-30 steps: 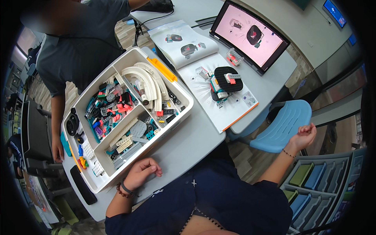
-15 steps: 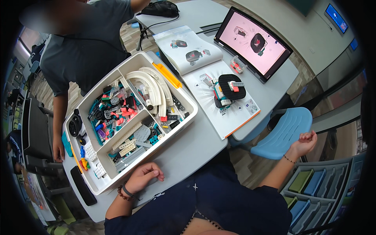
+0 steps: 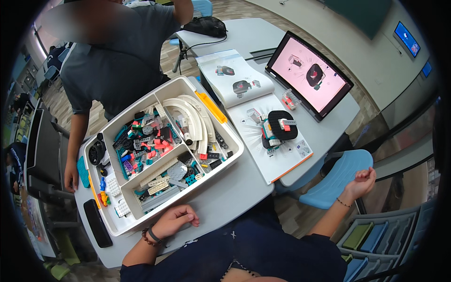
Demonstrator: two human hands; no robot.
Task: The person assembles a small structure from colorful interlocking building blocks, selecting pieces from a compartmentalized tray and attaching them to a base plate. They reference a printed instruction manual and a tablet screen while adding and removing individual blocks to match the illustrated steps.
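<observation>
My left hand (image 3: 176,221) rests on the grey table by the near edge of the parts tray, its fingers loosely curled in with nothing in them. Off to the right, my right hand (image 3: 361,183) is held up beside the blue chair, fingers curled and empty. The white parts tray (image 3: 162,214) has compartments of loose building bricks (image 3: 148,141), white curved tracks (image 3: 197,117) and grey beams. On an open instruction booklet (image 3: 253,155) sits a brick-built model (image 3: 279,127) with black treads. A small clear-and-coral brick piece (image 3: 290,99) stands beyond it, near the laptop.
A laptop (image 3: 310,75) showing a building picture stands at the far right of the table. Across the tray is another person (image 3: 117,61), one hand at the table's left edge. A black case (image 3: 97,223) lies left of the tray; a blue chair (image 3: 338,181) is at right.
The whole view has shifted, so the table and tray appear lower in the picture. Both my hands keep nearly the same pose. Nothing has been picked up or put down.
</observation>
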